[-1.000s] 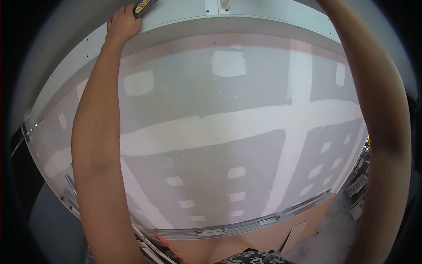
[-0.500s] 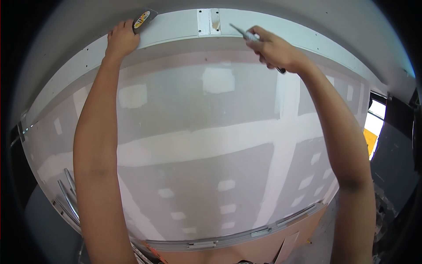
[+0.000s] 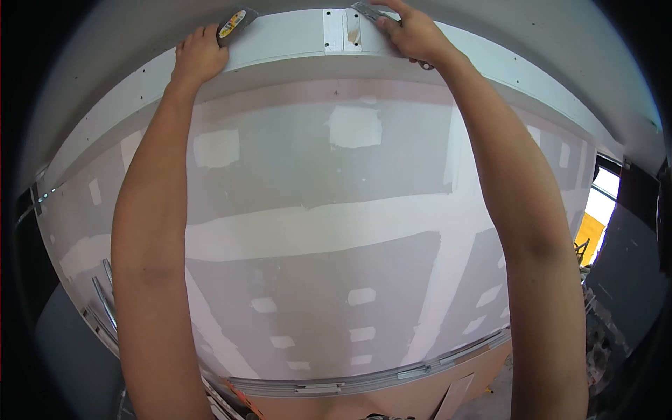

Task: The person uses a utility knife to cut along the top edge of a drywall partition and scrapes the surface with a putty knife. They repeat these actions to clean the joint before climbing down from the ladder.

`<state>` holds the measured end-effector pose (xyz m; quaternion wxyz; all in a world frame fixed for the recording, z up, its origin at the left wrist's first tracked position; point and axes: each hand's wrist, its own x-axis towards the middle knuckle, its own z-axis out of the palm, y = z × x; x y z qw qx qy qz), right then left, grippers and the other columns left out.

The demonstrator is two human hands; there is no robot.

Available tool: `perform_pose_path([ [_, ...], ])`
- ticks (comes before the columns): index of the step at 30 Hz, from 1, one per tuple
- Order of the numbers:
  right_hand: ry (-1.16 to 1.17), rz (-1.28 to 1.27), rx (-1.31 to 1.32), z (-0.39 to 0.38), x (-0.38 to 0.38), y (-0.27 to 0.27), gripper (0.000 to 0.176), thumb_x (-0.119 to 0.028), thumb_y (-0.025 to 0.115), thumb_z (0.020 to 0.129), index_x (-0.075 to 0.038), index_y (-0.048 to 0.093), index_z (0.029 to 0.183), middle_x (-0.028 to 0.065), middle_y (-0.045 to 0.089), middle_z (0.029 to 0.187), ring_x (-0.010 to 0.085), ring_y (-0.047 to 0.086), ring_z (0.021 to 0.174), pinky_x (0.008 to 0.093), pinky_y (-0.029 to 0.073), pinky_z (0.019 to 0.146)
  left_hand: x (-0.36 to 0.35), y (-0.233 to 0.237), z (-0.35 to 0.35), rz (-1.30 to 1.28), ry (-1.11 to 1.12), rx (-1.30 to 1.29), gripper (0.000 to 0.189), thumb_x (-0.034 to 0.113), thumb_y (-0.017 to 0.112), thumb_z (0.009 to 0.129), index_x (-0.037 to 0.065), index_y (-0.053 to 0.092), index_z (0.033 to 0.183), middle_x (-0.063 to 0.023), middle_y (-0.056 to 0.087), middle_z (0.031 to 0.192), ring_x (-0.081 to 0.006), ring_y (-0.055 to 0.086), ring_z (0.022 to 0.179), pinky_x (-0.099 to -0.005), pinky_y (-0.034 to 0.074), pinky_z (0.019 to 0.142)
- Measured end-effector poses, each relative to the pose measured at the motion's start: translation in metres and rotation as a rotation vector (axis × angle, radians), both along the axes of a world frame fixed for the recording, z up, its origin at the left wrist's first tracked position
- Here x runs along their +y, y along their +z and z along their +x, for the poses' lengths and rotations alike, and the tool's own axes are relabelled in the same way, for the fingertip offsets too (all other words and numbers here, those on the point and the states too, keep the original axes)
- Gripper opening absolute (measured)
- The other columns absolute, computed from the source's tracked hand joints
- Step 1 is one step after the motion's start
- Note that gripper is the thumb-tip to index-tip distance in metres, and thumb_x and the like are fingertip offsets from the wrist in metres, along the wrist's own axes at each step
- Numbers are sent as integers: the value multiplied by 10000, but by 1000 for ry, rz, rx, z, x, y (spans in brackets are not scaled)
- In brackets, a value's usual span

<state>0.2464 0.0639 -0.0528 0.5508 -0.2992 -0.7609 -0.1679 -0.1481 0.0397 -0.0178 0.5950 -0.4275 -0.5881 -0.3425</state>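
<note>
High on a white boxed beam [image 3: 287, 38], my left hand [image 3: 199, 56] is closed round a putty knife [image 3: 232, 25] with a dark handle and a yellow label. Its blade points up and right towards the ceiling. My right hand [image 3: 418, 35] grips a grey utility knife [image 3: 371, 14], whose tip is at the beam's upper edge. Just left of that tip is a joint strip [image 3: 334, 31] with dark screw heads, and beside it a patch [image 3: 354, 31] with torn, brownish paper.
Behind and below the beam stands a plasterboard wall [image 3: 280, 231] with white filler bands and patches. Boards [image 3: 336, 402] lean along its foot. Metal tubes [image 3: 105, 304] stand at the left; a bright opening [image 3: 598, 203] shows at the right. The ceiling [image 3: 147, 28] is close above.
My right hand has moved up and left, bringing the utility knife to the beam's top edge beside the joint. My left hand stays in place with the putty knife.
</note>
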Motion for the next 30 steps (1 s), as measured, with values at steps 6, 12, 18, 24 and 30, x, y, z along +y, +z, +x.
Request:
perform_pose_path([
  [6,37,-122,-8,-7,12,14,467,-410,527,1071,-213,546,1495,80,641,691,132,526,535,338,483,511,6,1,-7,101,-7,92,485,229,535,916,68,559,1373,-201,632,1275,-417,595,1195,-547,424,1072],
  [12,78,-5,-15,-6,32,17,486,-498,533,1058,-207,613,1440,36,586,604,115,501,504,330,463,489,-1,5,-3,-17,29,-9,573,264,543,892,76,521,1433,-178,596,1363,-371,551,1292,-567,359,1143],
  [18,9,-137,35,-6,15,11,457,-453,535,1068,-184,625,1426,32,592,605,111,503,496,313,435,463,-1,5,-2,-39,32,-29,575,262,540,891,78,520,1436,-178,586,1384,-369,541,1302,-564,360,1142],
  [24,49,-62,32,-7,26,14,439,-420,576,1056,-179,633,1418,41,592,601,118,504,495,311,432,458,16,14,-37,133,7,158,516,236,523,902,69,549,1390,-206,633,1276,-418,595,1190,-543,438,1055],
  [30,-25,-125,22,-7,11,15,404,-343,599,1051,-161,640,1409,47,604,619,125,523,512,327,451,487,15,18,-42,107,13,165,517,260,521,912,67,542,1392,-208,633,1270,-423,597,1180,-538,446,1046],
])
